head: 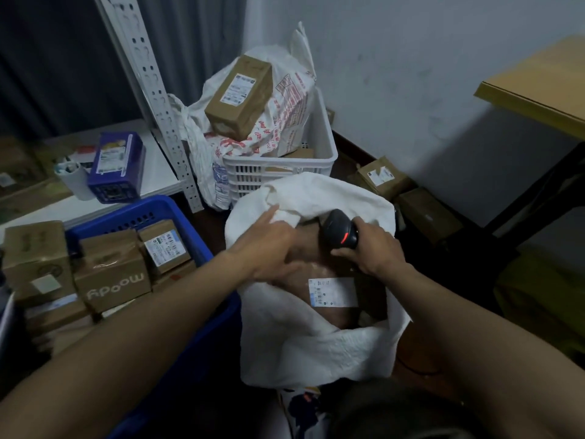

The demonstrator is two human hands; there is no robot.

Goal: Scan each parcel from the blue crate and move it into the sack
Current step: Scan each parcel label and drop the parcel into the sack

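Two hands hung over the open mouth of the white sack [316, 353], and what mattered was how they stood to the crate beside it. The brown parcel [332, 313] lay inside the sack, directly under both hands, its white label [332, 291] face up and its long axis running, as near as I could judge, from 12 to 6 o'clock. The right hand [375, 248] was wrapped round the handle of a black scanner [340, 231], its head with a red glow tipped down toward the parcel, the label sitting at about 6 o'clock from it. The left hand [272, 248] was blurred, but its fingers looked spread and loose, the forefinger stretched toward the folded rim of the sack at 12 o'clock and the rest lying over the parcel's top; I could not make out that it gripped anything. This parcel looked settled where it belonged (whether it had been read I could not say). The blue crate [164, 204] stood at 9 o'clock from the left hand, well stocked, a small labelled box [164, 245] nearest the sack and a bigger printed carton [112, 277] beyond it. The free left hand was plainly the nearer one, so I reckoned the next pick would fall to it, reaching across to 9 o'clock while the right kept the scanner.
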